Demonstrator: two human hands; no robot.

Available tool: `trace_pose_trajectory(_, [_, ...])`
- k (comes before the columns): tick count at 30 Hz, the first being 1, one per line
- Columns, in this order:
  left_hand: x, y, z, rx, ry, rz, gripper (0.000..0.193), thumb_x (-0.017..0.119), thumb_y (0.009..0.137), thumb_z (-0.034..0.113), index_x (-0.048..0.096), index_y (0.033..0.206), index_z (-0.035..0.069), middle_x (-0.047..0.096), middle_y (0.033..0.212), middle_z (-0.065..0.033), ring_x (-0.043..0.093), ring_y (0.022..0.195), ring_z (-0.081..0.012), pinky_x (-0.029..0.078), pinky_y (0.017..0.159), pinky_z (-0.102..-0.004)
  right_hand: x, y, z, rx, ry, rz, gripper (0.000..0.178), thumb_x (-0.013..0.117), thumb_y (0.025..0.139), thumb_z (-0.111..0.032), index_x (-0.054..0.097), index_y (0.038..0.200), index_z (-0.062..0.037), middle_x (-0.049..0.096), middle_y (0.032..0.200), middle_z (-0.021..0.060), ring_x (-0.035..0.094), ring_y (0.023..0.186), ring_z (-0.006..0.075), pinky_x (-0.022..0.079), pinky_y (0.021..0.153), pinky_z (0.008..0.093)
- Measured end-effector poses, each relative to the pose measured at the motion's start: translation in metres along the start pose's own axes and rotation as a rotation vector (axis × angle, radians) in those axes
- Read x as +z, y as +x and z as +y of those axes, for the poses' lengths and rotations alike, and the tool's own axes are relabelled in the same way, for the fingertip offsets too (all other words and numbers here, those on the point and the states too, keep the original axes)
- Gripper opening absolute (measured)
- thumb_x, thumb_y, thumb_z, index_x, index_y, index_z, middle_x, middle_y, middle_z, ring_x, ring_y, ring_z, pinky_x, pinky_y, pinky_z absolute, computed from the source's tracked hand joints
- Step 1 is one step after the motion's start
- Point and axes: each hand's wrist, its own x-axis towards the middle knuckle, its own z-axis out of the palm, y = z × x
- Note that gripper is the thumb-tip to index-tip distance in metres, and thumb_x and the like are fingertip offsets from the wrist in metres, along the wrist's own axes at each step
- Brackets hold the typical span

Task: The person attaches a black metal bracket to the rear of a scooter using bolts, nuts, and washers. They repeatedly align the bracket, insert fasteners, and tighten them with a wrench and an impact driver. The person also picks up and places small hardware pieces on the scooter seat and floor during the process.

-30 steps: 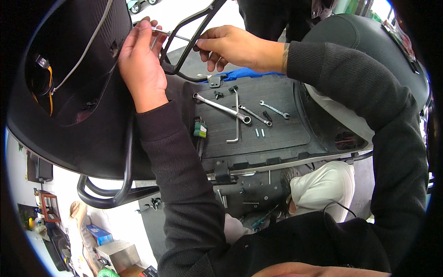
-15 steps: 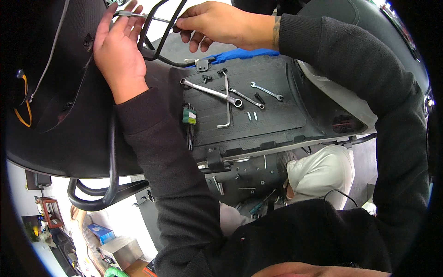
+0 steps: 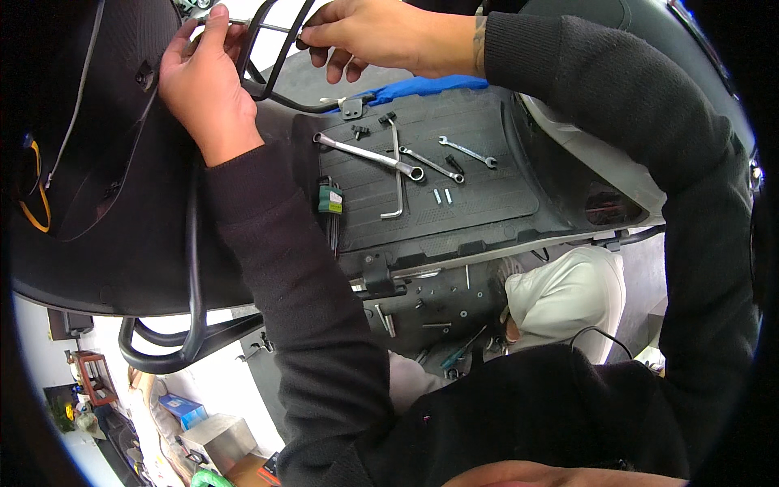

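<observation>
A thin metal rod (image 3: 273, 28) runs through the bars of a black tubular guard (image 3: 280, 65) on a scooter's far side. My left hand (image 3: 213, 101) is closed round the rod's left end, thumb up; its fingers partly hide that end. My right hand (image 3: 369, 36) pinches the other end between thumb and fingers, its other fingers curled below. Whether the rod is a bolt or a tool's shaft, I cannot make out. Below the hands, a long ring spanner (image 3: 365, 156) lies across an L-shaped hex key (image 3: 399, 191) on the ribbed footboard (image 3: 487, 203).
Two smaller spanners (image 3: 466, 152), short silver pins (image 3: 442, 196), black bolts (image 3: 360, 131) and a green-holder hex key set (image 3: 330, 199) also lie on the footboard. Another black guard bar (image 3: 195, 268) juts out on the near side. Bolts and a screwdriver (image 3: 464, 349) lie lower down.
My left hand's spread fingers have closed round the rod's end, with the thumb raised. Both hands have shifted slightly left in the picture, and the view has moved a little. My right hand keeps its pinch.
</observation>
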Motion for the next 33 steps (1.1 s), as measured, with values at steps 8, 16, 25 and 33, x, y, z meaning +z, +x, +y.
trace_pose_trajectory(8, [-0.003, 0.003, -0.001, -0.049, -0.130, -0.014, 0.038, 0.067, 0.098, 0.002, 0.051, 0.132, -0.007, 0.064, 0.110, -0.0211, 0.073, 0.101, -0.0318, 0.063, 0.091, -0.0382, 0.002, 0.001, -0.003, 0.026, -0.062, 0.016, 0.035, 0.054, 0.107, -0.024, 0.066, 0.111, 0.0083, 0.070, 0.096, 0.0127, 0.071, 0.076, 0.0195, 0.058, 0.065, 0.0334])
trace_pose_trajectory(16, [-0.003, 0.003, 0.002, -0.098, -0.178, 0.027, 0.045, 0.064, 0.094, -0.006, 0.046, 0.135, -0.011, 0.065, 0.106, -0.0191, 0.075, 0.086, -0.0270, 0.065, 0.084, -0.0375, 0.014, -0.010, -0.005, 0.021, -0.133, 0.112, 0.036, 0.053, 0.111, -0.029, 0.065, 0.122, 0.0024, 0.068, 0.097, 0.0064, 0.068, 0.081, 0.0135, 0.055, 0.072, 0.0291])
trace_pose_trajectory(25, [-0.003, 0.003, 0.003, -0.153, -0.263, 0.021, 0.037, 0.072, 0.096, 0.001, 0.055, 0.126, -0.011, 0.069, 0.100, -0.0143, 0.072, 0.082, -0.0218, 0.062, 0.080, -0.0331, 0.013, -0.008, -0.002, 0.009, -0.115, 0.109, 0.037, 0.052, 0.111, -0.028, 0.065, 0.125, 0.0039, 0.072, 0.098, 0.0083, 0.072, 0.079, 0.0148, 0.057, 0.068, 0.0277])
trace_pose_trajectory(33, [0.007, 0.001, 0.001, -0.048, -0.044, -0.025, 0.028, 0.067, 0.101, 0.007, 0.061, 0.122, -0.010, 0.073, 0.101, -0.0185, 0.072, 0.089, -0.0196, 0.060, 0.085, -0.0299, 0.013, -0.008, -0.002, 0.007, -0.117, 0.104, 0.037, 0.050, 0.112, -0.026, 0.065, 0.127, 0.0042, 0.071, 0.098, 0.0090, 0.072, 0.081, 0.0148, 0.056, 0.069, 0.0275])
